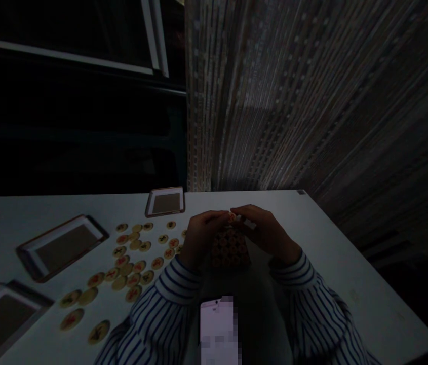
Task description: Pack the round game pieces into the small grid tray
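A round xiangqi piece (232, 217) with a red character is between the fingertips of both hands. My left hand (203, 235) pinches it from the left, and the fingers of my right hand (266, 230) close on it from the right. Just below the hands is a block of reddish round pieces (230, 248) arranged in rows; dim light hides whether a box or tray holds them. To the left, several loose xiangqi pieces (126, 268) are scattered, some with red or black characters up and some showing plain faces. My left hand hides part of this group.
A phone (217, 329) lies in front of me between my forearms. Shallow rimmed trays stand on the white table (335, 284): one at the back (166, 202), one at the left (64, 247), one at the near left (4, 319). A bead curtain (259, 101) hangs behind the table.
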Tool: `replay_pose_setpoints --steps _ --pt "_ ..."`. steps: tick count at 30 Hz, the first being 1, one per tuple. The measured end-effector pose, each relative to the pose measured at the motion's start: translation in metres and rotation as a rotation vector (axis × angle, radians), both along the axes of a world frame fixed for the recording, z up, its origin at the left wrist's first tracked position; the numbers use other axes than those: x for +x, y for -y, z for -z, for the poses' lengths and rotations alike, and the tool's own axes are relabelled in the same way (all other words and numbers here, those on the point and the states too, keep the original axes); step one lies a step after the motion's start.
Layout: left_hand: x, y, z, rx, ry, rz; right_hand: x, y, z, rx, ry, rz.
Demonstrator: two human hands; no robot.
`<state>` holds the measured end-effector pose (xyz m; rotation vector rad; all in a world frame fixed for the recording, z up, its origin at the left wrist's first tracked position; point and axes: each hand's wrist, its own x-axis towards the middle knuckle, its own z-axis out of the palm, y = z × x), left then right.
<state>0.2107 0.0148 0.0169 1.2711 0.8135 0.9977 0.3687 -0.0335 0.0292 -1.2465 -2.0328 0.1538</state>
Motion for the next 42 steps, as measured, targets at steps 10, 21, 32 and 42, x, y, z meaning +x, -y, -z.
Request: replay_pose_setpoints --steps 10,21,32,42 --pt "-0.005 -0.014 0.018 0.158 -0.280 -0.085 0.018 -0.013 0.013 -0.131 0.111 0.002" --pt "-0.022 -0.031 0.035 0.530 -0.959 -0.065 0.044 -0.031 0.047 -0.411 0.322 0.054" --pt "-0.024 -0.034 0.036 0.538 -1.023 -0.024 0.047 -0.033 0.054 -0.462 0.386 0.087" --pt "-0.025 -0.035 0.035 0.520 -1.034 -0.033 0.047 -0.033 0.053 -0.450 0.389 0.077"
